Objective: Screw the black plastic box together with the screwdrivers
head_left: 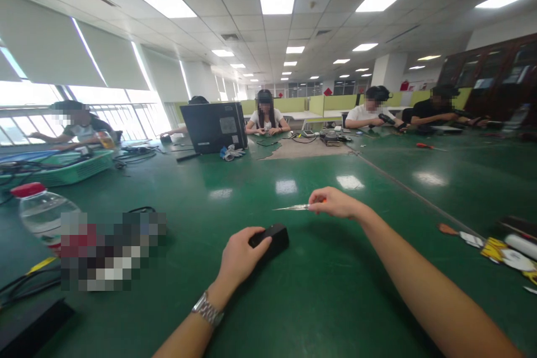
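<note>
My left hand (240,254) grips a small black box (272,238) that rests on the green table (319,291). The fingers wrap round its near end. My right hand (333,202) is held a little above the table, just beyond the box, pinching a thin screwdriver (293,207) by its orange handle. The metal shaft points left. A metal watch sits on my left wrist.
A clear bottle with a red cap (39,212) stands at the left, a black laptop (213,126) further back. Tools and yellow items (495,246) lie at the right. A green basket (71,168) sits far left. Several people work along the far side.
</note>
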